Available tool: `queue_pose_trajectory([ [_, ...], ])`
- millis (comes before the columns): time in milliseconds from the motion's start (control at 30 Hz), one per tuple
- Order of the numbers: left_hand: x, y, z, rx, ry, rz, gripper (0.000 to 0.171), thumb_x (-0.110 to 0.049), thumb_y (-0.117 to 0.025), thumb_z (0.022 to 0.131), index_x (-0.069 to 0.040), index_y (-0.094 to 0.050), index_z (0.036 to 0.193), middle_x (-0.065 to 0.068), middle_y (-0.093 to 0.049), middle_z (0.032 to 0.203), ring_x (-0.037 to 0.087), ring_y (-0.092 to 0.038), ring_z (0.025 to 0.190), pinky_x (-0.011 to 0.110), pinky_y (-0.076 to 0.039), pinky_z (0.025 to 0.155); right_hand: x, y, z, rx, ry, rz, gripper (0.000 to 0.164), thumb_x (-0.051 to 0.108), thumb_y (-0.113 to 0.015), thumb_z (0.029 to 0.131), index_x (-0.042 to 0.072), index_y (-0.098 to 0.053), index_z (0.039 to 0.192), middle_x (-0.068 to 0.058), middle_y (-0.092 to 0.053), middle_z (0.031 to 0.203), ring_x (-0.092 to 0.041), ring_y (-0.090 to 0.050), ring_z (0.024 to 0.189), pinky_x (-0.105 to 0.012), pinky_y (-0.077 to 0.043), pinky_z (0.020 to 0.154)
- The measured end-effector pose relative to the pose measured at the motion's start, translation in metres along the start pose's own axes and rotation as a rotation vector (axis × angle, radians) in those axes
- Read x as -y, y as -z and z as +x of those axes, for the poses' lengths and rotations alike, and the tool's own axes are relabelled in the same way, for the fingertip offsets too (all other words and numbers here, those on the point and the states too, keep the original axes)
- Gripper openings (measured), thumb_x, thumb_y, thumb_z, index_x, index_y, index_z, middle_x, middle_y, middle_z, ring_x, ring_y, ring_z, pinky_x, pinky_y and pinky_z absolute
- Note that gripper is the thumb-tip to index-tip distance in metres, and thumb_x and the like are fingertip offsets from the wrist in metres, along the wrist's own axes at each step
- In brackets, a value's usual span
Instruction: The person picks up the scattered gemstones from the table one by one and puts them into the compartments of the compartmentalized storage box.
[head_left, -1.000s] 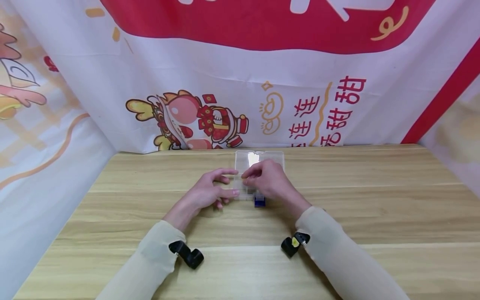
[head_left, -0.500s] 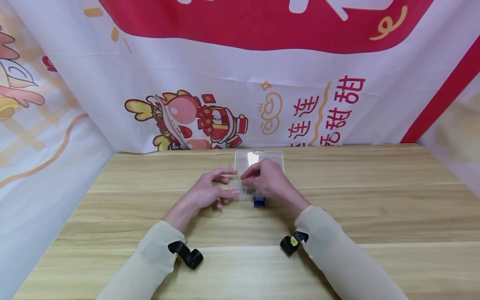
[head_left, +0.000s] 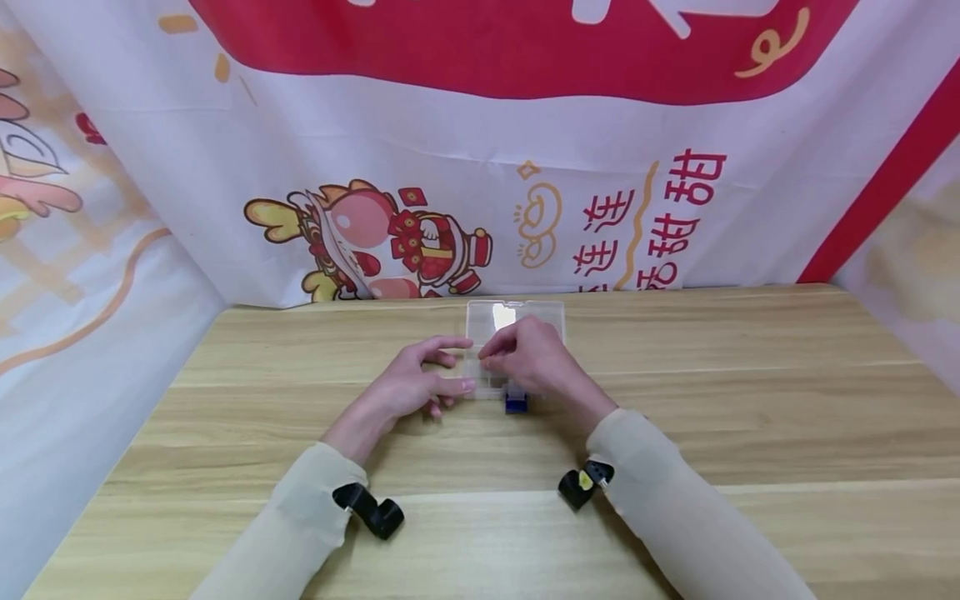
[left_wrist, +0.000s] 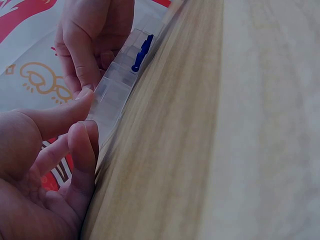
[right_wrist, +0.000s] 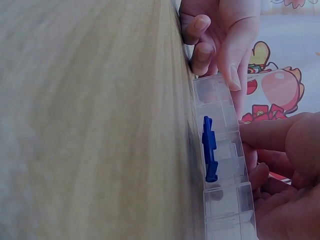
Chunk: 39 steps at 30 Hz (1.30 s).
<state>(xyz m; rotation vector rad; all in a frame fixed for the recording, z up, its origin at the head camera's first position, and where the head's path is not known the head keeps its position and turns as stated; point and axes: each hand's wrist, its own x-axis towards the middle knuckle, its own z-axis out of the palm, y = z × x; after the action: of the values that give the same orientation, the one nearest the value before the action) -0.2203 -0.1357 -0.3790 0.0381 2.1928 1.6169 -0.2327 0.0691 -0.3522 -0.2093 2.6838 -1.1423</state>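
A clear plastic compartment box (head_left: 474,390) stands on the table near its back edge. On its front wall sits a blue latch (right_wrist: 209,150). At the box's left end is my left hand (head_left: 420,379), its index finger and thumb stretched out, the thumb touching the rim at the corner. My right hand (head_left: 532,354) reaches over the box from the right, thumb and index fingertips close together above the left compartments. Whether anything lies between those fingertips is hidden. In the left wrist view, the right hand (left_wrist: 92,40) comes down behind the box's front wall.
A wooden table (head_left: 480,517) spreads in front of the box. Behind it hangs a printed cloth (head_left: 300,133) with red and white patterns, reaching down to the table's back edge. A black wrist camera (head_left: 369,508) is strapped to each sleeve.
The head view has shifted slightly, so everything sits a little further left. Both hands keep nearly the same place at the box.
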Motion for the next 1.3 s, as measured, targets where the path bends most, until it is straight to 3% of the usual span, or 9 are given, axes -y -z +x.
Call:
queue_pose_trajectory([
  [567,0.0007,0.0021,0.0011,0.023,0.001,0.000,0.065,-0.015,-0.084,0.091,-0.033,-0.060,0.149,0.014,-0.050,0.144,0.018,-0.064,0.074,0.023,-0.056,0.053,0.0023,0.0007,-0.0007,0.011,0.003,-0.022,0.007,0.017,-0.079,0.096,0.017,-0.084,0.101,0.001,-0.077,0.099,-0.018,-0.065,0.097,-0.032,-0.056,0.086],
  [933,0.0000,-0.0005,0.0016,0.017,0.002,-0.007,0.064,-0.013,-0.084,0.092,-0.031,-0.061,0.149,0.013,-0.050,0.142,0.018,-0.064,0.074,0.023,-0.055,0.053,0.0004,0.0006,-0.0035,-0.027,0.084,-0.071,0.011,0.016,-0.081,0.095,0.015,-0.084,0.105,0.003,-0.078,0.093,-0.016,-0.067,0.092,-0.032,-0.058,0.086],
  [1300,0.0011,0.0006,0.0007,0.006,-0.002,0.000,0.063,-0.014,-0.084,0.092,-0.030,-0.062,0.148,0.014,-0.050,0.141,0.018,-0.064,0.074,0.024,-0.055,0.053,-0.0007,0.0015,-0.0059,-0.058,0.120,-0.035,0.010,0.014,-0.082,0.093,0.015,-0.084,0.103,0.002,-0.078,0.094,-0.016,-0.068,0.091,-0.033,-0.059,0.086],
])
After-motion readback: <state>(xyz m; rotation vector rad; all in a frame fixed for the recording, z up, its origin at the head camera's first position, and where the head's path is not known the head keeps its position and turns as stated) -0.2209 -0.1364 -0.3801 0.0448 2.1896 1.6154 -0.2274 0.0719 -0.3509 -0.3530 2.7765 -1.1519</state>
